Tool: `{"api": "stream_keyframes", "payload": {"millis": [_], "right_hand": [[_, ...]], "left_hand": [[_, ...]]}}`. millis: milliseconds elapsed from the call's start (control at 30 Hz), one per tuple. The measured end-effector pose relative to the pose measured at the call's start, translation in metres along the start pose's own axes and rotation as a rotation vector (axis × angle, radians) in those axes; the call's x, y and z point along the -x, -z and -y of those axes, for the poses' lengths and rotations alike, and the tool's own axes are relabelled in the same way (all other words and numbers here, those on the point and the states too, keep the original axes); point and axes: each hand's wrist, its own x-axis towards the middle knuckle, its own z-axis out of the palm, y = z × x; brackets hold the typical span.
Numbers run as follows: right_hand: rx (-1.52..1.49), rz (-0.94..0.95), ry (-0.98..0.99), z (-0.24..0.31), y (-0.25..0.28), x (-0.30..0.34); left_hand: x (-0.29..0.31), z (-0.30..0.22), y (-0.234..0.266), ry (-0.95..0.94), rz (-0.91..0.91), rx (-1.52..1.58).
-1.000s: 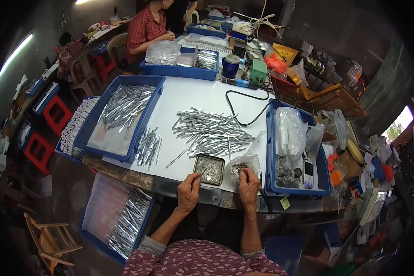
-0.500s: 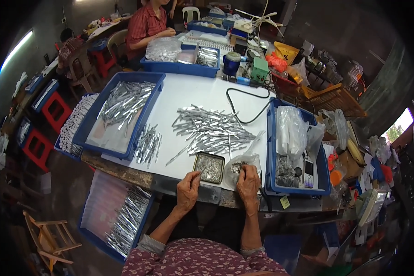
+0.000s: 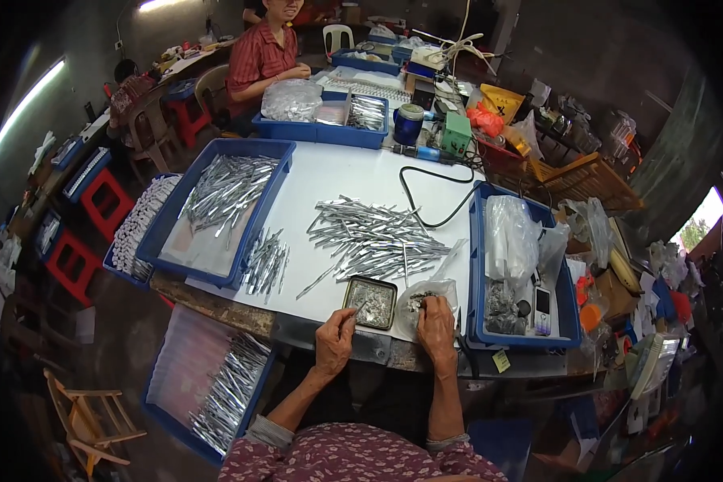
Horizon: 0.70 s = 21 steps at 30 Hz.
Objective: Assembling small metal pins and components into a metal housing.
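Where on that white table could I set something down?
Bare white surface lies between the far blue tray and the large metal-strip pile; a narrower gap separates that pile from the smaller heap to its left. It's crowded around the left hand, tin, plastic bag and right hand.

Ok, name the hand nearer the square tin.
Left: the left hand is at the square tin's near left corner, the right hand farther right at a plastic bag.
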Motion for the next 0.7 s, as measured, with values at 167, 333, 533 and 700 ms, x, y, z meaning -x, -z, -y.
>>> {"api": "stream_keyframes", "payload": {"millis": [167, 333, 533, 700], "right_hand": [[0.000, -0.001, 0.014, -0.002, -0.002, -0.002], [0.022, -0.237, 0.162, 0.007, 0.001, -0.004], [0.071, 0.102, -0.076, 0.008, 0.007, -0.016], [0.166, 0.119, -0.043, 0.011, 0.007, -0.018]], "left_hand": [[0.000, 0.001, 0.001, 0.015, 0.007, 0.001], [0.001, 0.001, 0.002, 0.028, 0.027, 0.018], [0.001, 0.000, 0.003, 0.025, 0.033, 0.039], [-0.001, -0.002, 0.003, 0.046, 0.033, 0.063]]}}
